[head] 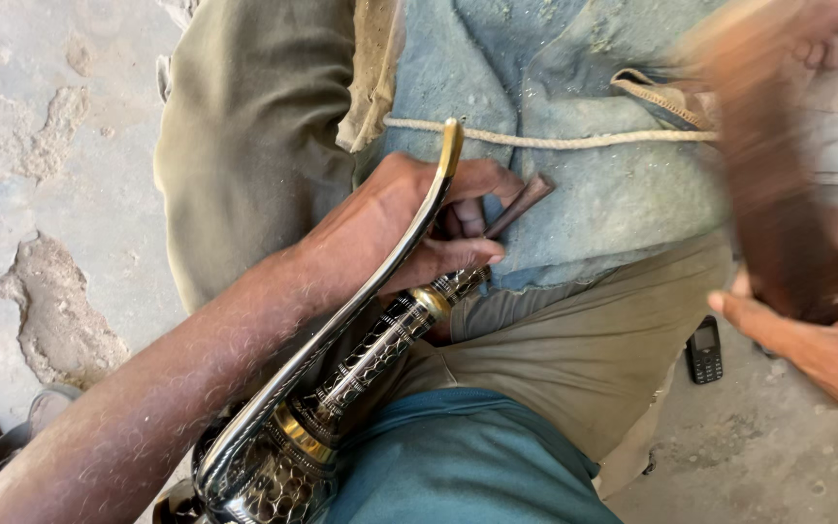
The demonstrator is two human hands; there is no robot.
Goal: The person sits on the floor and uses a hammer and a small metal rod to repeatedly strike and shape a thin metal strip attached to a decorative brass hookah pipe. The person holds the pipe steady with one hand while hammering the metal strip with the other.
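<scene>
Here, left hand (409, 228) closed around an ornate metal handle (341, 388), fingers (463, 252) curled together and clamped just above the gold collar, thumb side pressed against the curved guard bar (395, 252). Handle angled from the near left up toward the centre, resting across the lap, patterned grip in dark and silver, broad end near the bottom edge. Thin brown spike (521, 199) projecting from the top of the grip past the fingers, lying against a blue-grey cloth (574, 194) tied at the waist with a cord (555, 142). Right hand (817, 340) at the right edge, wrapped round a brown wooden block (768, 184); heavy motion blur, so exact finger state cannot be told beyond a loose hold from below. Block well apart from the spike, raised above and to the right. Small dark phone (704, 349) on the concrete floor (41, 194), right of the thigh. Sandals (2, 446) at the near left. Progress, as a judgement: grip, collar and guard already assembled and finished; spike bare, nothing fitted onto it; block not yet in contact with the piece.
</scene>
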